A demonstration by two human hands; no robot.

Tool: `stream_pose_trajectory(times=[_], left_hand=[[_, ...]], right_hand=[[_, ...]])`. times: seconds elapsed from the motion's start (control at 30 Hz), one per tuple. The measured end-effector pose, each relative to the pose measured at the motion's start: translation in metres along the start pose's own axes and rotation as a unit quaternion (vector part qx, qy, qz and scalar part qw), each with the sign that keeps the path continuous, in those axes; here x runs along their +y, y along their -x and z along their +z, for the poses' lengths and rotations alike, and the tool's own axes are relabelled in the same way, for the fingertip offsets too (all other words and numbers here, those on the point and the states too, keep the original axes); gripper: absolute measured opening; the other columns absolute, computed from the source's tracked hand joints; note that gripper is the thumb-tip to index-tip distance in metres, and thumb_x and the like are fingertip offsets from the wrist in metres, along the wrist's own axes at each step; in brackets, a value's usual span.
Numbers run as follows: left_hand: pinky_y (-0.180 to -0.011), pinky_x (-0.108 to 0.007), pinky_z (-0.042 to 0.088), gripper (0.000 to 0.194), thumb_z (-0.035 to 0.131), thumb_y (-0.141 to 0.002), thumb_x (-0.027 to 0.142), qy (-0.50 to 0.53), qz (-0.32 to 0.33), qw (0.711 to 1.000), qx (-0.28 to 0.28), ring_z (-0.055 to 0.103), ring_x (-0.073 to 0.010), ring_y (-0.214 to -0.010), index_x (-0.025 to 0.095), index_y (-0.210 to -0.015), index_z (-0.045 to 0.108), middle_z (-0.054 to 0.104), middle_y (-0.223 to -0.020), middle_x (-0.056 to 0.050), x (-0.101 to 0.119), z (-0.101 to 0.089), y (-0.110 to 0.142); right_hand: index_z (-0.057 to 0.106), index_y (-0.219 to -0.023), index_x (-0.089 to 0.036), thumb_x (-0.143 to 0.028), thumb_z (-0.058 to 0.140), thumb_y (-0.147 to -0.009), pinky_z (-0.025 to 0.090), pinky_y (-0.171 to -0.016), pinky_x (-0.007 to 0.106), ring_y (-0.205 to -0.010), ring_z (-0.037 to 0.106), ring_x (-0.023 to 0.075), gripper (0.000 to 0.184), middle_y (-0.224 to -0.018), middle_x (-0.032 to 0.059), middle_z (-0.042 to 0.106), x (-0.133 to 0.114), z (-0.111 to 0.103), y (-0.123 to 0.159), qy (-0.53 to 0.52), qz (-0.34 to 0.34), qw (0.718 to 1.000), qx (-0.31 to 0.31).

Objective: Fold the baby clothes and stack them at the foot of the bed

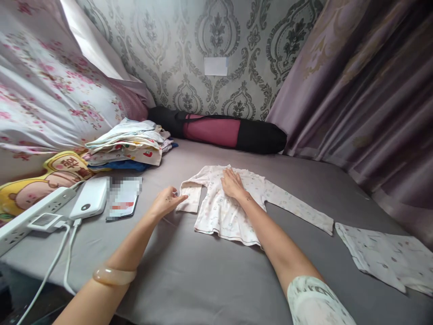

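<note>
A small white long-sleeved shirt (216, 214) with a faint print lies spread on the grey bed sheet. My left hand (166, 201) is at the bent sleeve on the left, its thumb over the cloth and its fingers curled at the sleeve's outer edge. That sleeve is doubled back downward beside the shirt's body. Flat on the upper chest, near the neckline, rests my right hand (232, 183) with fingers stretched out. The other sleeve (299, 205) reaches out straight to the right.
Left of the shirt are a phone (124, 198), a white power bank (90, 197), a power strip (34, 212) with cables and a yellow cushion (64, 174). Behind lie stacked clothes (130, 142) and a long black-and-red bag (216, 131). Another printed garment (389, 253) lies at right.
</note>
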State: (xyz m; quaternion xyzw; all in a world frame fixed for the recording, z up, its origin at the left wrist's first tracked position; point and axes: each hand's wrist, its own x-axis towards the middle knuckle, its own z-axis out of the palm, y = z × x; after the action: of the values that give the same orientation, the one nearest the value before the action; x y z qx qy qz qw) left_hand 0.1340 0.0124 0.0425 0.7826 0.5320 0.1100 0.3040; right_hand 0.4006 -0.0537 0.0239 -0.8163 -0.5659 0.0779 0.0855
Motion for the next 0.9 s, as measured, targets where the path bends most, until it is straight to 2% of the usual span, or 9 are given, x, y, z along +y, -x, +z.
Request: stream_pose_trajectory(times=[0.13, 0.3, 0.43, 0.5, 0.6, 0.67, 0.73, 0.8, 0.9], left_hand=[[-0.068, -0.029, 0.043, 0.053, 0.065, -0.07, 0.054, 0.012, -0.038, 0.999, 0.016, 0.063, -0.024, -0.084, 0.013, -0.102, 0.055, 0.065, -0.088, -0.008, 0.005, 0.007, -0.001], [-0.056, -0.025, 0.037, 0.048, 0.071, -0.063, 0.048, 0.058, -0.058, 0.997, 0.015, 0.057, -0.0186, -0.066, 0.015, -0.095, 0.056, 0.058, -0.068, 0.0, 0.003, 0.016, -0.007], [-0.051, -0.024, 0.03, 0.027, 0.069, -0.061, 0.038, 0.102, -0.023, 0.99, -0.096, 0.05, -0.0145, -0.056, 0.016, -0.071, 0.058, 0.048, -0.054, 0.004, 0.002, 0.005, -0.02], [-0.053, -0.025, 0.031, 0.019, 0.064, -0.065, 0.034, 0.1, 0.026, 0.988, -0.116, 0.05, -0.0146, -0.057, 0.016, -0.068, 0.058, 0.05, -0.056, 0.003, 0.006, -0.008, -0.026], [-0.061, -0.027, 0.037, 0.008, 0.055, -0.071, 0.022, -0.01, 0.112, 0.993, 0.022, 0.054, -0.018, -0.069, 0.018, -0.076, 0.06, 0.057, -0.069, -0.001, 0.015, -0.031, -0.031], [-0.072, -0.031, 0.04, 0.016, 0.049, -0.076, 0.015, -0.123, 0.163, 0.966, 0.156, 0.055, -0.0223, -0.084, 0.02, -0.086, 0.061, 0.06, -0.083, -0.006, 0.02, -0.04, -0.031], [-0.082, -0.036, 0.039, 0.024, 0.044, -0.08, 0.011, -0.223, 0.193, 0.928, 0.229, 0.053, -0.0263, -0.096, 0.02, -0.094, 0.061, 0.06, -0.096, -0.011, 0.019, -0.041, -0.03], [-0.086, -0.04, 0.038, 0.026, 0.043, -0.081, 0.009, -0.289, 0.203, 0.908, 0.223, 0.051, -0.0285, -0.101, 0.02, -0.095, 0.062, 0.058, -0.102, -0.013, 0.011, -0.035, -0.029], [-0.087, -0.041, 0.037, 0.03, 0.048, -0.074, 0.006, -0.316, 0.206, 0.917, 0.133, 0.051, -0.0291, -0.103, 0.02, -0.095, 0.064, 0.06, -0.105, -0.013, -0.005, -0.025, -0.029]], right_hand=[[0.022, -0.154, -0.011, -0.033, 0.021, -0.1, 0.007, -0.119, 0.04, -0.149, 0.009, 0.0198, 0.059, -0.163, 0.0094, 0.016, -0.03, 0.008, -0.024, -0.053, -0.025, 0.997, -0.057], [0.022, -0.155, -0.01, -0.043, 0.016, -0.1, 0.002, -0.119, 0.044, -0.15, 0.005, 0.022, 0.064, -0.163, 0.0102, 0.014, -0.042, 0.017, -0.04, -0.068, 0.026, 0.996, -0.046], [0.022, -0.155, -0.011, -0.045, 0.013, -0.1, -0.002, -0.119, 0.042, -0.15, 0.003, 0.0198, 0.065, -0.163, 0.0078, 0.014, -0.042, 0.026, -0.038, -0.055, 0.027, 0.998, -0.016], [0.022, -0.155, -0.011, -0.043, 0.012, -0.1, -0.002, -0.119, 0.041, -0.15, 0.004, 0.0191, 0.064, -0.163, 0.0073, 0.015, -0.041, 0.028, -0.037, -0.052, 0.028, 0.998, -0.011], [0.023, -0.154, -0.011, -0.043, 0.012, -0.1, -0.001, -0.119, 0.042, -0.15, 0.005, 0.0191, 0.064, -0.163, 0.0073, 0.016, -0.041, 0.029, -0.037, -0.052, 0.026, 0.998, -0.006], [0.024, -0.154, -0.01, -0.043, 0.012, -0.1, -0.001, -0.119, 0.042, -0.149, 0.006, 0.0195, 0.064, -0.162, 0.0074, 0.017, -0.041, 0.029, -0.037, -0.054, 0.023, 0.998, -0.001], [0.024, -0.154, -0.01, -0.043, 0.013, -0.1, 0.0, -0.119, 0.042, -0.149, 0.006, 0.02, 0.064, -0.162, 0.0074, 0.017, -0.041, 0.028, -0.037, -0.055, 0.021, 0.998, 0.004], [0.025, -0.154, -0.01, -0.043, 0.014, -0.1, 0.0, -0.119, 0.042, -0.149, 0.007, 0.0202, 0.064, -0.162, 0.0075, 0.017, -0.041, 0.028, -0.036, -0.053, 0.021, 0.998, 0.005], [0.026, -0.153, -0.009, -0.042, 0.015, -0.1, 0.0, -0.119, 0.041, -0.149, 0.008, 0.0203, 0.063, -0.162, 0.0079, 0.018, -0.042, 0.028, -0.035, -0.048, 0.023, 0.999, 0.007]])
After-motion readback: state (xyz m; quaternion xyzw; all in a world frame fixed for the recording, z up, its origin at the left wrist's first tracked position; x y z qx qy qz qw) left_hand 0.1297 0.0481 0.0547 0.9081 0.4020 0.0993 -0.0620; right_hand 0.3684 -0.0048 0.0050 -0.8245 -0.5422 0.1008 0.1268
